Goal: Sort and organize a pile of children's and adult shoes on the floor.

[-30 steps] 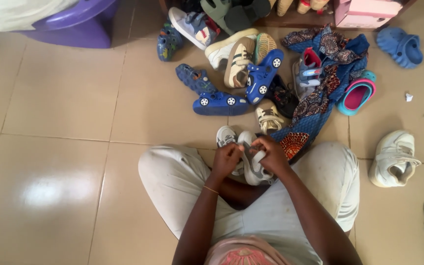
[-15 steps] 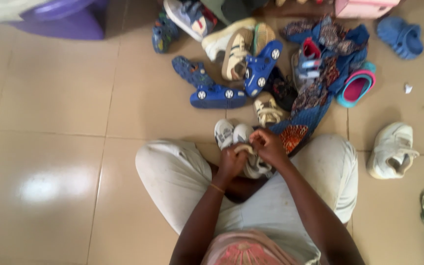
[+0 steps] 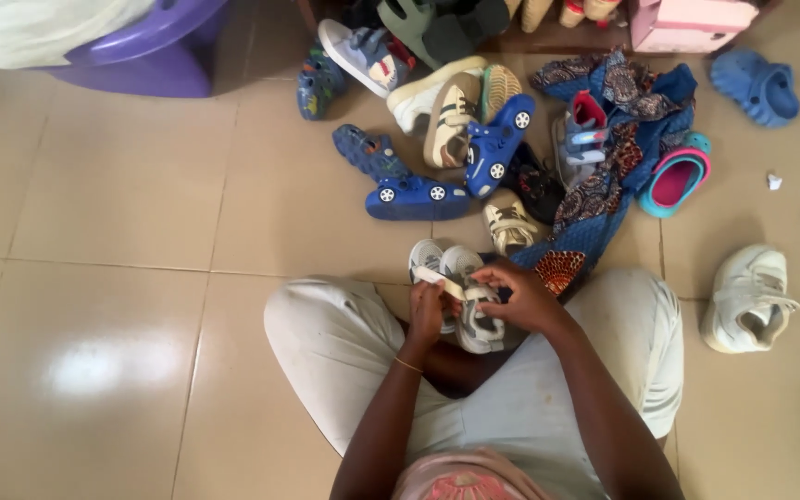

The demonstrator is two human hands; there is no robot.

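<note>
I sit cross-legged on a tiled floor with a pair of small white and grey sneakers [image 3: 460, 264] between my knees. My left hand [image 3: 428, 310] pinches a pale strap [image 3: 439, 279] of the nearer sneaker and holds it pulled out to the left. My right hand [image 3: 522, 296] grips the same sneaker [image 3: 479, 326] from the right side, fingers over its top. The second sneaker of the pair lies just left of it, toe pointing away from me.
A heap of children's shoes lies ahead: two blue car-shaped clogs [image 3: 416, 197], cream sneakers [image 3: 451, 111], a patterned blue cloth [image 3: 604, 176]. A white sneaker [image 3: 747, 298] sits at right, a blue clog [image 3: 756, 86] far right, a purple tub [image 3: 155, 51] at upper left.
My hands were bunched together over the sneaker; now the left hand has drawn the strap out to the left and the right hand has settled on the shoe's side.
</note>
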